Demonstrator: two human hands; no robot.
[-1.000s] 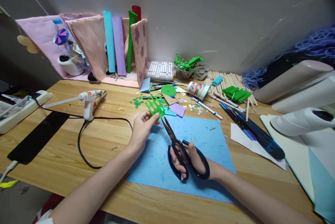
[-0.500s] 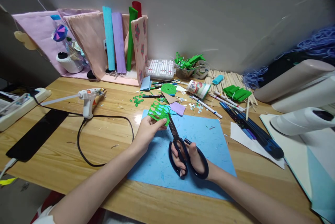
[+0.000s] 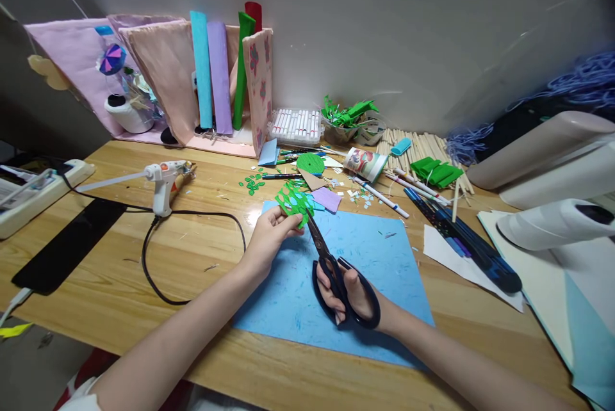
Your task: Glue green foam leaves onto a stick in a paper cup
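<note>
My left hand (image 3: 273, 232) pinches a piece of green crepe paper (image 3: 292, 198) that has several oval holes cut in it. Through the handles of black scissors (image 3: 319, 243) go the fingers of my right hand (image 3: 343, 289). The blade tips meet the right edge of the green paper, close to my left thumb. Beneath both hands lies a blue sheet (image 3: 369, 251) with scattered marks. Small green oval cutouts (image 3: 252, 184) lie in a loose pile beyond my left hand, and a round green piece (image 3: 310, 162) rests to their right.
At left are a hot glue gun (image 3: 166, 184), its black cord and a phone (image 3: 70, 244). A paper cup (image 3: 365, 163) lies tipped among markers and scraps. Behind stand a marker box (image 3: 295, 125) and pink padded panels (image 3: 158, 78). Paper rolls (image 3: 552, 225) lie at right.
The scissor handles have drawn closer together as my right hand closed. The green paper has tilted and shifted slightly in my left hand, with the blades still at its edge.
</note>
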